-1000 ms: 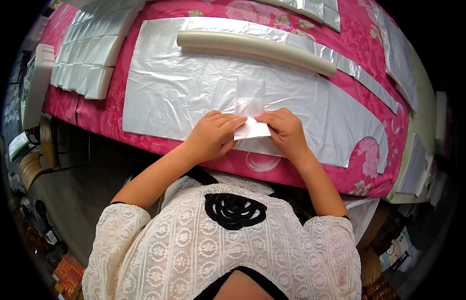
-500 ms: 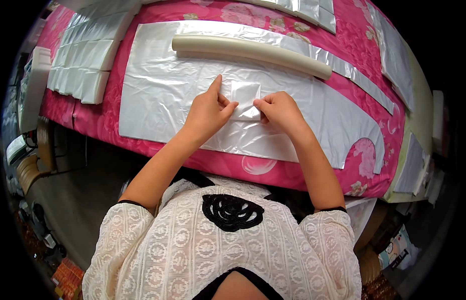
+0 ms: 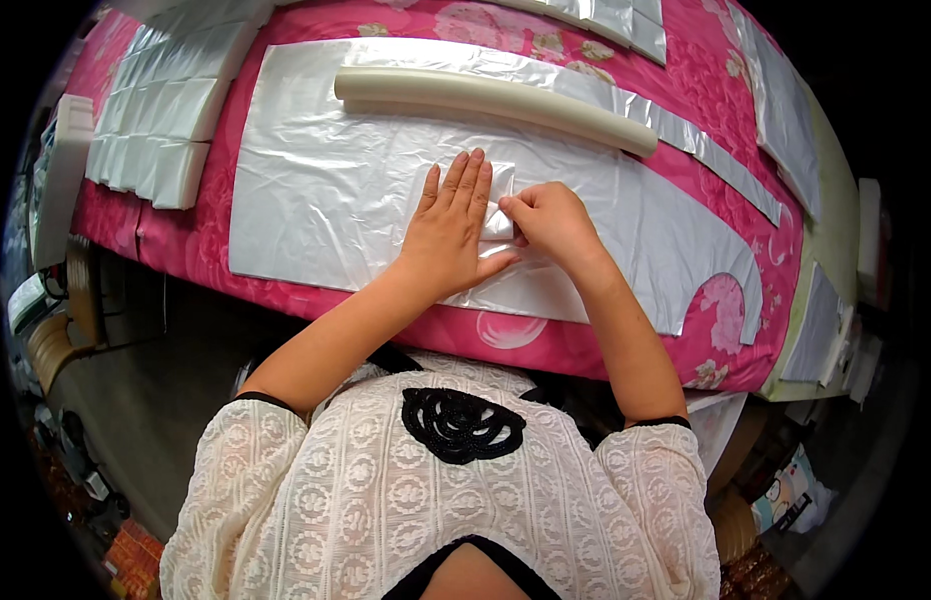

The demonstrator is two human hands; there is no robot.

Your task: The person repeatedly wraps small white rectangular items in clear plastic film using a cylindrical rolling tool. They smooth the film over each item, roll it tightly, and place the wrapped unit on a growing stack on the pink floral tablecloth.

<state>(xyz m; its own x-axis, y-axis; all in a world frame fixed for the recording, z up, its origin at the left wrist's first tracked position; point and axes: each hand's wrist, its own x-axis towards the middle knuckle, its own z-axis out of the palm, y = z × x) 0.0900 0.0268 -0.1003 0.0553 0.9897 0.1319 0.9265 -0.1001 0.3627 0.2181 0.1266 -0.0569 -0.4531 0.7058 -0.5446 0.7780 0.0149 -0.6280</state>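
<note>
A small folded white plastic bag (image 3: 501, 218) lies on a stack of large white plastic bags (image 3: 305, 200). Flat on the left part of the folded bag rests my left hand (image 3: 447, 222), fingers stretched out and thumb apart, hiding much of it. My right hand (image 3: 547, 222) pinches the folded bag's right edge between thumb and bent fingers. Beyond both hands, a long cream-coloured tube (image 3: 495, 102) lies across the large bags.
Folded white packets (image 3: 150, 130) stand in rows at the left on the pink flowered cloth (image 3: 535, 330). More white packets (image 3: 625, 25) lie at the far edge. Flat white bags (image 3: 780, 120) lie at the right, and a wooden chair (image 3: 60, 345) stands at lower left.
My left hand has gone from a bent-finger grip at the folded bag's left edge to lying flat over it. My right hand keeps its pinch, nearly in place.
</note>
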